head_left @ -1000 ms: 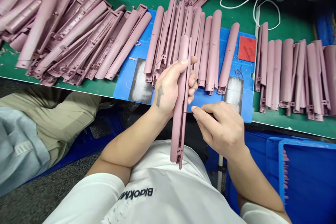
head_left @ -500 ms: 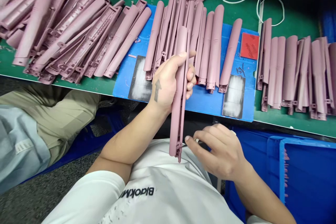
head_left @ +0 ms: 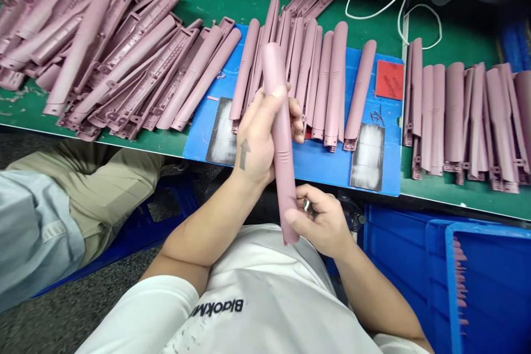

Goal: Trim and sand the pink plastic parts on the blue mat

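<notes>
My left hand (head_left: 259, 141) grips a long mauve plastic shell part (head_left: 282, 144) around its middle, and the part stands nearly upright in front of me. Its rounded outer face shows, with small grooves near the lower end. That end rests against my right hand (head_left: 323, 221), whose fingers curl around a small metal tool (head_left: 307, 206). The tool is mostly hidden, and only a shiny bit shows between the fingers. Rows of similar mauve parts (head_left: 336, 77) lie on a blue mat (head_left: 327, 163) beyond my hands.
More mauve parts lie heaped on the green bench (head_left: 215, 0) at left and in a row at right. A red pad (head_left: 390, 79) sits on the mat. A blue crate (head_left: 489, 287) stands at lower right. A seated person's khaki-trousered leg (head_left: 91, 204) shows at left.
The part has turned to show its rounded face and now tilts differently in my left hand. My right hand has moved back in against its lower end.
</notes>
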A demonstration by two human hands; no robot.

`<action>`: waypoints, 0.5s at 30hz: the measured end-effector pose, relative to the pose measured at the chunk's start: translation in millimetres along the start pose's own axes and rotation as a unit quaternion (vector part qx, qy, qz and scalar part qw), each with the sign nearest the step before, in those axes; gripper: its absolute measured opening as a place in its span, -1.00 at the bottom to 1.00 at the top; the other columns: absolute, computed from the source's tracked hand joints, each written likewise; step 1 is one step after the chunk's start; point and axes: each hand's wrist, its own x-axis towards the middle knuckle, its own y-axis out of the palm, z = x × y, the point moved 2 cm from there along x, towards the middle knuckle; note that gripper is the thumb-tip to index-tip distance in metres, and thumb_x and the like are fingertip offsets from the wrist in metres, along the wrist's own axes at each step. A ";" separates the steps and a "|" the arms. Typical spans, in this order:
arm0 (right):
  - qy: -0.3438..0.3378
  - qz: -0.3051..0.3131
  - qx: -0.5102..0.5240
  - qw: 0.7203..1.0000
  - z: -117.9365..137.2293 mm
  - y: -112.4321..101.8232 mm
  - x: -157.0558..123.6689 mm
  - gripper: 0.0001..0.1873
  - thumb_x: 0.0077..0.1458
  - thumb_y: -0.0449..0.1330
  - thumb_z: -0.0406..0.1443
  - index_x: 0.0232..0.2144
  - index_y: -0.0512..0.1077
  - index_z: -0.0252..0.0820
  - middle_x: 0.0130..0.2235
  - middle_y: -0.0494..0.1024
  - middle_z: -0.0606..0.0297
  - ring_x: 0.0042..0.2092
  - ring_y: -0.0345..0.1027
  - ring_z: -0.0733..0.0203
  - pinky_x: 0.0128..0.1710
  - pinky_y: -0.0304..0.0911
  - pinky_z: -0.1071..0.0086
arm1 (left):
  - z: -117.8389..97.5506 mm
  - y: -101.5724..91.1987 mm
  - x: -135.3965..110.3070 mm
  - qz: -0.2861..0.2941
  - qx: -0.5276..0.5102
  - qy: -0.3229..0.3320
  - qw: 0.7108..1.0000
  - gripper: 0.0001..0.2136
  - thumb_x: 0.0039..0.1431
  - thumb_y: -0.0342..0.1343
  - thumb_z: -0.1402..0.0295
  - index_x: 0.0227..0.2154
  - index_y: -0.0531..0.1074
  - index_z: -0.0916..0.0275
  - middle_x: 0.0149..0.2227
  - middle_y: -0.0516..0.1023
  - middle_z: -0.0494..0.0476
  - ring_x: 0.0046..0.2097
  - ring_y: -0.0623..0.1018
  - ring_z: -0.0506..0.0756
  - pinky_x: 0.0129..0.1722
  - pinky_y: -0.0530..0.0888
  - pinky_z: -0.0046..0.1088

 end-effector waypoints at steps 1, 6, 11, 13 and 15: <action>0.004 0.013 0.049 0.999 -4.2 1.3 0.9 -0.45 0.33 0.28 0.20 -0.30 0.55 -0.16 -0.50 0.47 0.40 -0.53 0.21 0.35 -0.53 0.19 0.45 | -1.2 1.0 0.6 0.005 0.004 -0.003 1.000 -0.73 0.56 0.02 0.18 -0.16 0.52 0.23 -0.38 0.52 0.03 -0.41 0.56 -0.01 -0.46 0.58 -0.51; -0.028 0.055 0.120 0.991 -11.2 5.8 -3.0 -0.47 0.38 0.26 0.15 -0.14 0.68 -0.19 -0.45 0.56 0.34 -0.51 0.35 0.29 -0.50 0.30 0.41 | 0.1 1.1 3.4 -0.010 0.014 -0.041 0.999 -0.68 0.45 0.21 0.01 -0.18 0.50 0.19 -0.32 0.59 0.04 -0.43 0.62 0.01 -0.64 0.47 -0.55; 0.006 0.038 0.133 0.990 -10.1 9.9 -9.0 -0.60 0.39 0.32 0.02 0.04 0.57 -0.13 -0.41 0.58 0.41 -0.61 0.33 0.36 -0.64 0.26 0.47 | 2.0 1.7 0.6 -0.004 0.010 -0.021 1.000 -0.73 0.42 0.28 0.16 -0.27 0.40 0.22 -0.28 0.56 0.02 -0.47 0.56 -0.04 -0.72 0.40 -0.57; -0.004 0.029 0.126 0.992 -9.2 10.5 -8.5 -0.61 0.41 0.29 0.02 0.04 0.56 -0.13 -0.37 0.60 0.37 -0.57 0.36 0.34 -0.60 0.31 0.45 | 0.0 4.1 -1.5 -0.008 0.023 -0.012 1.000 -0.76 0.41 0.29 0.22 -0.28 0.37 0.20 -0.32 0.51 -0.02 -0.48 0.53 -0.05 -0.69 0.41 -0.57; -0.026 0.028 0.110 0.993 -8.1 11.6 -7.0 -0.61 0.45 0.25 0.02 0.02 0.59 -0.14 -0.37 0.59 0.35 -0.53 0.38 0.32 -0.56 0.35 0.43 | -2.1 7.0 -3.6 -0.021 0.026 -0.001 0.999 -0.79 0.43 0.25 0.30 -0.29 0.34 0.19 -0.37 0.45 -0.04 -0.48 0.48 -0.06 -0.66 0.37 -0.58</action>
